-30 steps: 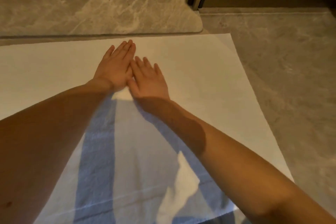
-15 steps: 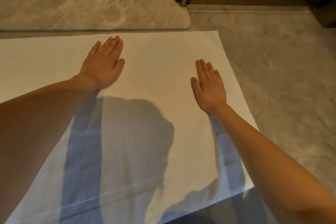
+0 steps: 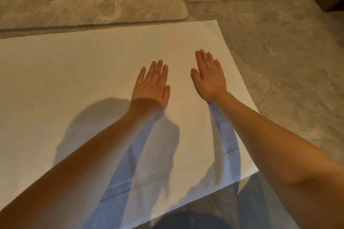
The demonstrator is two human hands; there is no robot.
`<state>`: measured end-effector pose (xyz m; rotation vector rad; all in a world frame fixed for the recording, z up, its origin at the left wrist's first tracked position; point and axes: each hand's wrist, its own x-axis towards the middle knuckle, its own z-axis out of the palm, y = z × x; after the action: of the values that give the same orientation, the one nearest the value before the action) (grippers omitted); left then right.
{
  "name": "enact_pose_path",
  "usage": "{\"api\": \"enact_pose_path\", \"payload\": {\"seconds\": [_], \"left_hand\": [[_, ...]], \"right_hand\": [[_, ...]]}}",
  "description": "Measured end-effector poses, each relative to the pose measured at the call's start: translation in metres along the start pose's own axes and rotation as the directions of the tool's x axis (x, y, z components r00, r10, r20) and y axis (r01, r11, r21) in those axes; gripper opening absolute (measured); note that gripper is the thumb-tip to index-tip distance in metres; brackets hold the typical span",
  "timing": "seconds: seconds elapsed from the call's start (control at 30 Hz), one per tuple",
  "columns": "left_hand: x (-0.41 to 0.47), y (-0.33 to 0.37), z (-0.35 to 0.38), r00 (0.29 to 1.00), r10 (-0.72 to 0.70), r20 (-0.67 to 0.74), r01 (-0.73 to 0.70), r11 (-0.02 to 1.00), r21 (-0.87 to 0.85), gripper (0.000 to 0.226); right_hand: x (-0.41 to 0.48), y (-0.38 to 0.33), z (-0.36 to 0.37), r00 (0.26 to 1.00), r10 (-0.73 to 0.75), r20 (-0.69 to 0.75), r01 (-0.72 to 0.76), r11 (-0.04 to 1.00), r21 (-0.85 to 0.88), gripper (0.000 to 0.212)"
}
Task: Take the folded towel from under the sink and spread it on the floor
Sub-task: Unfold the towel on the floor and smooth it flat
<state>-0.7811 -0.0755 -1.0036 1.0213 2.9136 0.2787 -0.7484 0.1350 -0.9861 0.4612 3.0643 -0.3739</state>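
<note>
Towel (image 3: 93, 72) cropped at left edge

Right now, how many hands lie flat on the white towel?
2. The left hand lies palm down near the middle of the towel; the right hand lies flat beside it, closer to the towel's right edge. Neither is hidden.

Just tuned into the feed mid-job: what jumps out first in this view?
A big white towel lies spread flat over the marble floor, filling most of the view. Both hands rest palm-down on it side by side, the left hand near the middle and the right hand closer to the towel's right edge, fingers open. Bluish shadows of the arms fall across the near half, and a raised stone step runs along the towel's far edge.
</note>
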Motion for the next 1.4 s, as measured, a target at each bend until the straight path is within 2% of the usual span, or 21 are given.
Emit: {"api": "enact_pose_path", "payload": {"seconds": [0.07, 0.13, 0.17, 0.23, 0.33, 0.43, 0.57, 0.67, 0.87, 0.93, 1.03, 1.1, 1.2, 1.3, 1.4], "left_hand": [[0.000, 0.002, -0.001, 1.000, 0.009, -0.012, -0.009, 1.000, 0.003, 0.060], [0.000, 0.003, 0.003, 1.000, 0.000, 0.007, -0.001, 0.998, 0.059, 0.062], [-0.001, 0.002, 0.004, 1.000, -0.009, 0.023, 0.006, 0.991, 0.133, 0.064], [-0.001, 0.001, 0.006, 1.000, -0.007, 0.021, 0.003, 0.980, 0.199, 0.069], [-0.003, 0.001, 0.003, 0.998, 0.037, -0.058, -0.035, 0.998, 0.048, 0.064], [-0.004, 0.000, 0.004, 0.987, 0.071, -0.141, -0.074, 0.997, -0.014, 0.056], [-0.005, 0.001, 0.000, 0.990, 0.070, -0.124, -0.074, 0.997, -0.030, 0.058], [-0.004, 0.001, -0.001, 0.992, 0.062, -0.110, -0.064, 0.998, -0.018, 0.059], [0.003, 0.001, -0.008, 0.998, 0.017, 0.056, -0.015, 0.999, -0.031, 0.062], [-0.014, 0.011, -0.015, 0.997, 0.073, 0.029, -0.070, 0.995, -0.073, 0.063], [-0.074, 0.046, -0.014, 0.962, 0.246, -0.115, -0.263, 0.950, -0.169, 0.061], [-0.105, 0.060, -0.007, 0.953, 0.297, -0.065, -0.303, 0.939, -0.164, 0.061], [-0.117, 0.062, 0.001, 0.960, 0.278, 0.001, -0.276, 0.953, -0.124, 0.063], [-0.117, 0.062, 0.001, 0.961, 0.278, -0.008, -0.277, 0.955, -0.110, 0.061], [-0.118, 0.063, 0.002, 0.957, 0.291, 0.013, -0.287, 0.951, -0.116, 0.058]], "right_hand": [[-0.008, -0.034, -0.001, 1.000, 0.010, 0.007, -0.011, 0.989, 0.151, 0.057], [-0.022, -0.083, 0.008, 0.993, -0.119, -0.013, 0.117, 0.942, 0.314, 0.054], [-0.030, -0.103, 0.014, 0.982, -0.188, -0.014, 0.182, 0.922, 0.343, 0.051], [-0.041, -0.112, 0.021, 0.966, -0.260, -0.006, 0.248, 0.913, 0.323, 0.050], [-0.045, -0.063, 0.016, 0.940, -0.337, 0.054, 0.324, 0.932, 0.164, 0.054], [-0.059, -0.005, 0.010, 0.966, -0.253, 0.055, 0.253, 0.967, 0.008, 0.058], [-0.076, 0.058, -0.001, 0.998, -0.048, 0.033, 0.049, 0.998, -0.036, 0.059], [-0.080, 0.073, -0.008, 1.000, 0.019, 0.019, -0.019, 0.999, -0.032, 0.059], [-0.080, 0.066, -0.013, 0.999, 0.034, 0.027, -0.032, 0.998, -0.054, 0.058], [-0.081, 0.066, -0.013, 0.999, 0.040, 0.024, -0.039, 0.997, -0.061, 0.058], [-0.079, 0.069, -0.012, 0.999, 0.045, 0.016, -0.044, 0.998, -0.054, 0.058], [-0.080, 0.069, -0.010, 0.999, 0.034, 0.008, -0.034, 0.997, -0.063, 0.058], [-0.080, 0.065, -0.015, 0.998, 0.055, 0.027, -0.053, 0.996, -0.070, 0.056], [-0.089, 0.030, -0.019, 0.995, 0.100, 0.010, -0.099, 0.993, -0.062, 0.054], [-0.134, -0.050, 0.003, 1.000, -0.030, -0.003, 0.030, 0.993, 0.113, 0.054]]}}
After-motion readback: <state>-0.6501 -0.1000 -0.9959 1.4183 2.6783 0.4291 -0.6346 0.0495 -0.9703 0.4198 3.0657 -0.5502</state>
